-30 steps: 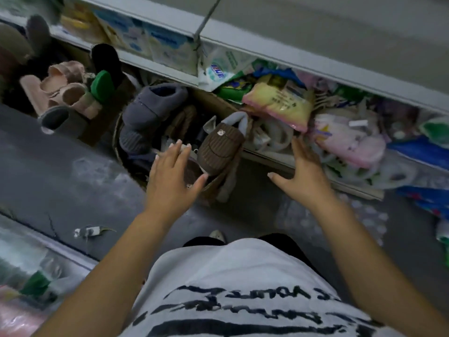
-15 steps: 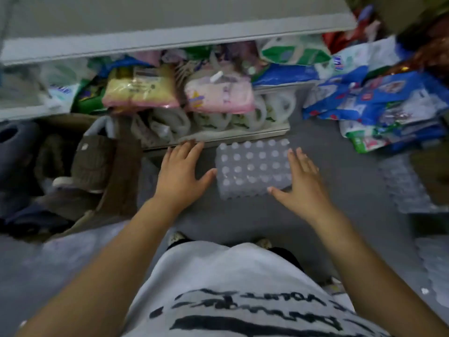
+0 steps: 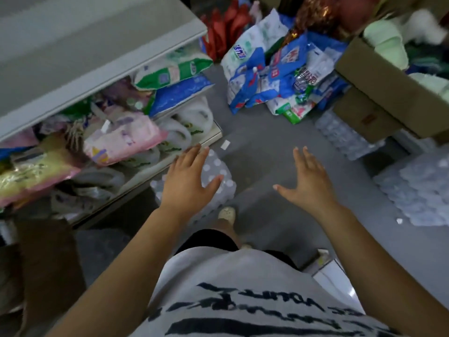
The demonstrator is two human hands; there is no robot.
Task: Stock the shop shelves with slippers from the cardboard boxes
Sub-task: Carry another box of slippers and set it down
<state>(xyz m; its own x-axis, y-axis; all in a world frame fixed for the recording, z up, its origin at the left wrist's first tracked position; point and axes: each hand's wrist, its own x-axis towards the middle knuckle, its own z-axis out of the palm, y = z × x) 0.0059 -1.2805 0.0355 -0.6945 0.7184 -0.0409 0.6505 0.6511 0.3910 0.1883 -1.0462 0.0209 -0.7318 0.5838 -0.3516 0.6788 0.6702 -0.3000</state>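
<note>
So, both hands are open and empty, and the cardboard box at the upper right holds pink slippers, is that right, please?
Not quite: the slippers in the cardboard box are pale green, not pink, as the head view shows. The rest is right: the left hand and the right hand are both open and empty, and the box is at the upper right.

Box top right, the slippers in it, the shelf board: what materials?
Cardboard box: brown matte cardboard, folded flap edges. Slippers: pale green, smooth moulded look, likely foam or rubber. Shelf board: flat grey, thin straight edge, probably painted metal; blur leaves it open.
</note>
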